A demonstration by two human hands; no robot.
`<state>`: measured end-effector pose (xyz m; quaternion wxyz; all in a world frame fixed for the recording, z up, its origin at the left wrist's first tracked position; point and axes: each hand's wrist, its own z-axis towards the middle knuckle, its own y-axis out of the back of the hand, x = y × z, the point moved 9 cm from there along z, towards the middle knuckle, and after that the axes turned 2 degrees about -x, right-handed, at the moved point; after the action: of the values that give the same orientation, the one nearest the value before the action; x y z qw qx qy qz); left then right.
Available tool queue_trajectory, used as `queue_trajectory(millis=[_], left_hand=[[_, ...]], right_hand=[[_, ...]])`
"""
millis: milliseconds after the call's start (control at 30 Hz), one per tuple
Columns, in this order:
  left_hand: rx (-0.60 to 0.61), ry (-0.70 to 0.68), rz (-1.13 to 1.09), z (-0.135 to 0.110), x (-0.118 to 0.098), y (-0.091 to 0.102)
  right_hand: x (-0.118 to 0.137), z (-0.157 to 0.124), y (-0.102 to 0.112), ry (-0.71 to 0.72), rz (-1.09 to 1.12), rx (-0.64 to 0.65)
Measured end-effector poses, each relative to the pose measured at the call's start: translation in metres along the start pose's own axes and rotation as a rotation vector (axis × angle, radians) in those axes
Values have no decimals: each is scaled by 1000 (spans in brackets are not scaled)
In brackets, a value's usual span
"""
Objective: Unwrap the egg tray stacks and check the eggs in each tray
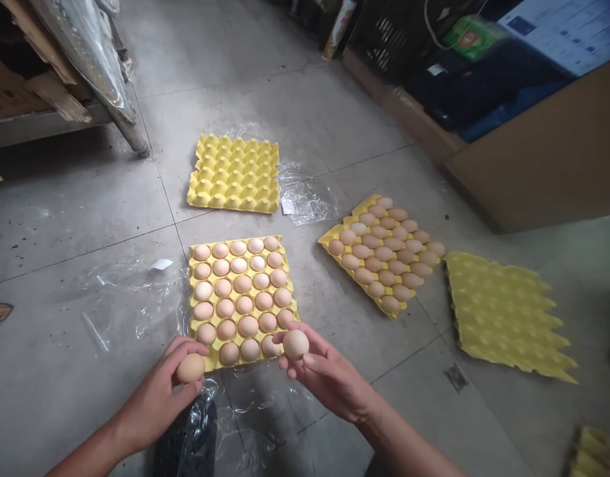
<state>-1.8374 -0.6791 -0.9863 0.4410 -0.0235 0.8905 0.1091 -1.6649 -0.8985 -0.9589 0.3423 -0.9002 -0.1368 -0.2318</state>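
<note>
My left hand grips a brown egg at the front left corner of a yellow egg tray. Between the thumb and fingers of my right hand is a paler egg, held just off the tray's front right corner. Rows of light brown eggs sit in this tray. Farther right, a second yellow tray, turned at an angle, carries darker brown eggs.
Behind lies a bare yellow tray, with another at the right. Clear plastic wrap is spread on the tiled floor. A cardboard box stands at the upper right, a metal-legged stand at the upper left.
</note>
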Motion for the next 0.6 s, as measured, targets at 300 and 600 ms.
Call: queue_trajectory(millis=[300,600], left_hand=[[-149,-576,791,-2,-32,-29],[-192,-685,995,1,-14,-42]], right_hand=[[15,-5,63,419,-1274,-470],[-18,-6,51,615,-1554,-422]])
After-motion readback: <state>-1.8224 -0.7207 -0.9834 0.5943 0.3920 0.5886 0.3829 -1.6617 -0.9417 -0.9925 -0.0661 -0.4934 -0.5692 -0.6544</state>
